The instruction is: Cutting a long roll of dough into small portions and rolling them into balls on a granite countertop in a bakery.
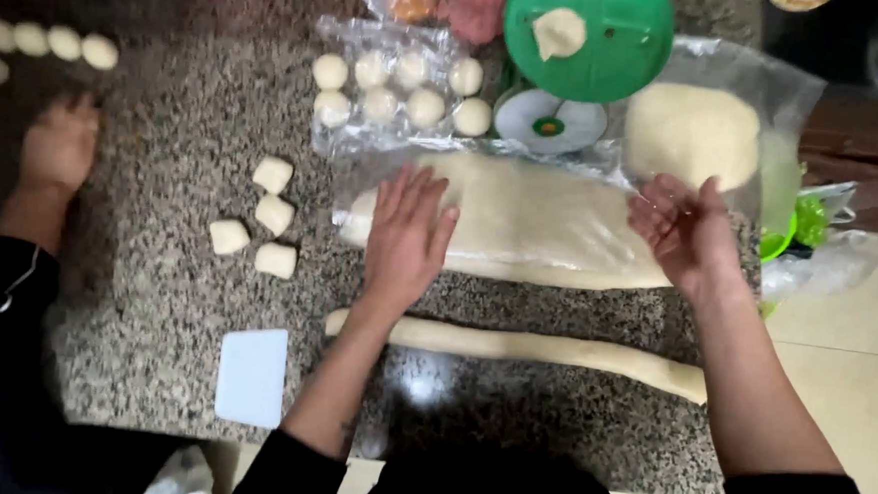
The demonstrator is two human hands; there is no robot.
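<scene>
Head view looks down on a speckled granite counter [146, 292]; at the far left a co-worker's hand [59, 147] lies flat near a row of pale dough discs [47, 42]; a white plastic scraper [252, 376] sits near the front edge; above it four cut dough pieces [260, 218] lie loose, just apart from each other. Further along, small round dough balls [397, 89] rest in two rows on a clear plastic sheet [337, 121]; the person's left hand [407, 237] lies palm down, fingers spread apart, on the near end of a long dough slab under clear film [531, 217]; in front of the wrists a long thin dough rope [544, 349] stretches across the counter, touched by neither hand. A green round lid [611, 30] carries a small lump of dough; the right hand [688, 230] hovers palm up at the slab's far end, fingers loosely curled and apart, gripping nothing; behind it a thick dough block [690, 130] lies under plastic.
</scene>
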